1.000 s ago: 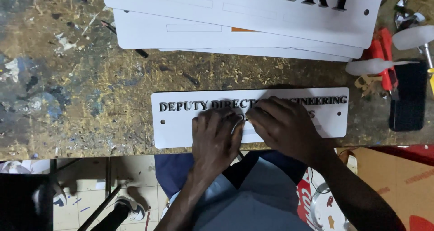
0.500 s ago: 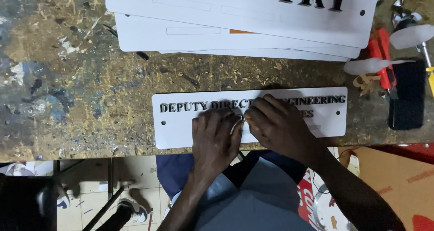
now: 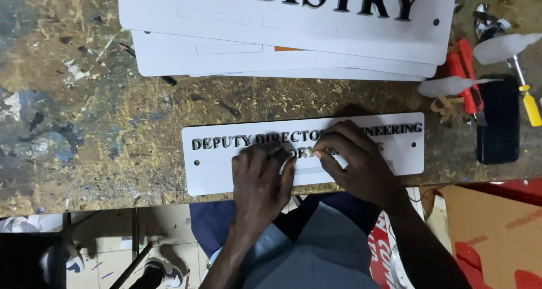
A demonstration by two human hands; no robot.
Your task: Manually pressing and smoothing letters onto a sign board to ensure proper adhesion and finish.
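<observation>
A small white sign plate point(image 3: 214, 164) with raised black letters lies near the front edge of a worn wooden workbench point(image 3: 84, 125). My left hand point(image 3: 261, 179) rests flat on the plate's lower middle, its fingers pressing by the second row of letters. Next to it, my right hand point(image 3: 353, 160) is bent over the plate's centre, fingertips pinched at a small letter between the two hands. The middle letters are hidden under both hands.
A stack of larger white sign boards point(image 3: 282, 35) with big black letters fills the back of the bench. At the right lie a black phone point(image 3: 498, 122), red-handled pliers point(image 3: 463, 80), a yellow-handled tool point(image 3: 528, 100) and white cut-out pieces point(image 3: 451, 87). Red cardboard point(image 3: 497, 232) sits lower right.
Both hands stay on the small plate; the fingertips shift slightly around the middle letters. The plate has not moved.
</observation>
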